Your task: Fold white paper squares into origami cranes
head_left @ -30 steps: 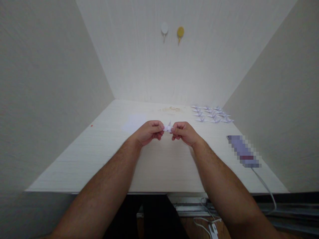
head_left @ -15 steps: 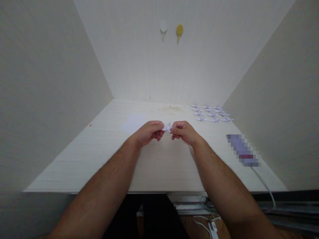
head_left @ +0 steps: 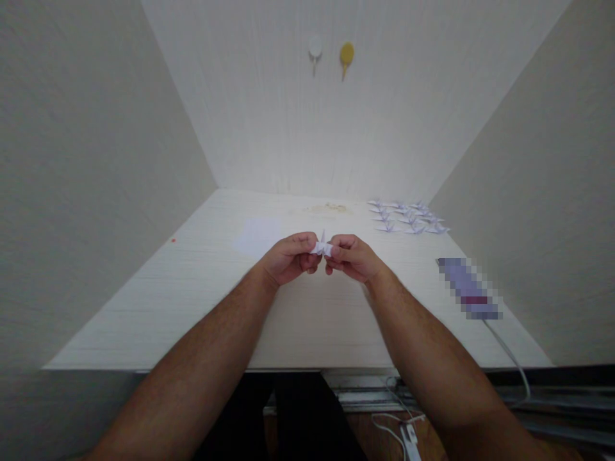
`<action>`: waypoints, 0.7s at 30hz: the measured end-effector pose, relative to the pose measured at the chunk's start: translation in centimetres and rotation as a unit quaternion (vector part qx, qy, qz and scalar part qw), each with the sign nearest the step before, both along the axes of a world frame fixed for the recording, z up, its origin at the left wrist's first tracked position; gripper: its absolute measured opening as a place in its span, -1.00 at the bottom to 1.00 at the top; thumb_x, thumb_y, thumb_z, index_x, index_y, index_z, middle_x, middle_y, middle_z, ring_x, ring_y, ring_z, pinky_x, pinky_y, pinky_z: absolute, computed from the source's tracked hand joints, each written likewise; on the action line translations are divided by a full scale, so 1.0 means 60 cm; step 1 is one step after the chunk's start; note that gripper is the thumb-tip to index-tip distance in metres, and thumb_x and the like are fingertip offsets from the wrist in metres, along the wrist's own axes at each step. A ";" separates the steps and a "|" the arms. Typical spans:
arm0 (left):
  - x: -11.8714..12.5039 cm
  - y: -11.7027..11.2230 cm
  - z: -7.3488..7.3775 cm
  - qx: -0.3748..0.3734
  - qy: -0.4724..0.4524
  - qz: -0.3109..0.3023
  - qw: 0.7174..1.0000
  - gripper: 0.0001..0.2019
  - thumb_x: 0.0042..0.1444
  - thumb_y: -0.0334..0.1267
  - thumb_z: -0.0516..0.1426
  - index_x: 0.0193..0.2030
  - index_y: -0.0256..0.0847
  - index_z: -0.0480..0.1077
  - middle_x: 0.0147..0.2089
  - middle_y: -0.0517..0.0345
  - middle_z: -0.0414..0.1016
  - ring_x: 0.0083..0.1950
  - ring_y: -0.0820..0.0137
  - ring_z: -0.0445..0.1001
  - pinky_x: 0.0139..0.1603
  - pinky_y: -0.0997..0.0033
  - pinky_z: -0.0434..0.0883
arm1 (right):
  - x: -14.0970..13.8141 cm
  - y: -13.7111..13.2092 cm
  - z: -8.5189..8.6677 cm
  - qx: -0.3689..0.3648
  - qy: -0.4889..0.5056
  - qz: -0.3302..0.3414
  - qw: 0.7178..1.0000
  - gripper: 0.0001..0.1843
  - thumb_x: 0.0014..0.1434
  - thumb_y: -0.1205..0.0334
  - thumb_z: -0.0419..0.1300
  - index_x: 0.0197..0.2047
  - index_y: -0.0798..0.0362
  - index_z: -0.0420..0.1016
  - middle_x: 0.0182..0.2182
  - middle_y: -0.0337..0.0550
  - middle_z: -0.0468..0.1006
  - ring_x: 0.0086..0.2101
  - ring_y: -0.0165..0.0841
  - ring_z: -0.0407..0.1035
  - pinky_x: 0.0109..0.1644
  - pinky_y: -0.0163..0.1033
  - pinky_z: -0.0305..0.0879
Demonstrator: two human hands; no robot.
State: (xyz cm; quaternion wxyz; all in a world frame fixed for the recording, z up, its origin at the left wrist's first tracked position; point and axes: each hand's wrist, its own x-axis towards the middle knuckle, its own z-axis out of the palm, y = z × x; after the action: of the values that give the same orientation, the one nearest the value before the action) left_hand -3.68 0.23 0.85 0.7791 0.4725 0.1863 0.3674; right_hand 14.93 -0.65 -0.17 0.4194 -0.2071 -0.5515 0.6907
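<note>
Both of my hands meet above the middle of the pale wooden table (head_left: 192,301), pinching a tiny folded piece of white paper (head_left: 321,247) between them. My left hand (head_left: 289,257) grips its left end with curled fingers. On the other end, my right hand (head_left: 350,257) holds it with thumb and forefinger. A small point of the paper sticks up between the two hands. Most of the paper is hidden by my fingers.
Several small folded paper cranes (head_left: 408,218) lie in rows at the back right. A flat pale sheet (head_left: 258,234) rests behind my left hand. A blurred oblong device (head_left: 468,288) with a white cable (head_left: 512,358) lies at the right. Two hooks, white (head_left: 315,47) and yellow (head_left: 346,54), hang on the back wall.
My hands have drawn slightly closer together around the paper, and its pointed tip now stands up more between them. The view has tilted a little.
</note>
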 end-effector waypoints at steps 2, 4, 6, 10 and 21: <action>0.001 0.001 -0.002 0.002 0.008 -0.003 1.000 -0.75 -0.04 -0.18 0.27 -0.50 -0.27 0.32 -0.61 0.22 0.27 -0.56 0.49 0.29 -0.57 0.50 0.30 | 0.001 0.001 -0.001 -0.005 -0.007 -0.002 1.000 -0.65 -0.05 0.01 0.41 -0.46 0.09 0.42 -0.67 -0.39 0.30 -0.62 -0.55 0.16 -0.41 -0.28 0.39; 0.001 0.004 -0.004 0.002 0.025 0.003 1.000 -0.78 -0.03 -0.20 0.26 -0.48 -0.27 0.34 -0.60 0.22 0.28 -0.56 0.49 0.29 -0.56 0.49 0.33 | 0.004 0.003 -0.002 -0.007 -0.018 -0.017 1.000 -0.66 -0.07 0.03 0.41 -0.47 0.10 0.43 -0.65 -0.37 0.34 -0.61 -0.54 0.19 -0.40 -0.28 0.41; 0.001 0.007 -0.006 0.003 0.036 0.017 0.999 -0.80 -0.03 -0.21 0.25 -0.47 -0.27 0.34 -0.59 0.22 0.28 -0.56 0.50 0.28 -0.57 0.49 0.34 | 0.006 0.007 -0.002 -0.011 -0.030 -0.040 0.999 -0.68 -0.07 0.06 0.42 -0.48 0.10 0.44 -0.62 -0.34 0.38 -0.60 -0.52 0.23 -0.40 -0.28 0.42; 0.000 0.009 -0.007 0.000 0.040 0.043 0.998 -0.81 -0.05 -0.25 0.26 -0.46 -0.26 0.33 -0.59 0.23 0.30 -0.58 0.52 0.27 -0.57 0.50 0.33 | 0.007 0.009 0.001 -0.014 -0.049 -0.062 0.997 -0.69 -0.08 0.06 0.42 -0.46 0.10 0.45 -0.57 -0.31 0.45 -0.55 -0.49 0.33 -0.41 -0.29 0.42; -0.002 0.003 -0.005 0.018 -0.029 0.021 0.999 -0.72 -0.05 -0.20 0.30 -0.52 -0.29 0.31 -0.59 0.25 0.26 -0.57 0.55 0.26 -0.45 0.43 0.37 | 0.006 0.001 0.004 -0.018 0.002 -0.011 1.000 -0.59 -0.08 -0.03 0.42 -0.51 0.11 0.39 -0.58 -0.31 0.41 -0.58 -0.52 0.24 -0.39 -0.25 0.42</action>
State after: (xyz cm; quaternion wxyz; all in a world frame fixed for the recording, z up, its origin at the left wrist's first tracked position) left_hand -3.81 0.42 0.52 0.7678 0.4712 0.1667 0.4008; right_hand 15.31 -0.59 0.04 0.4246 -0.2191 -0.5354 0.6965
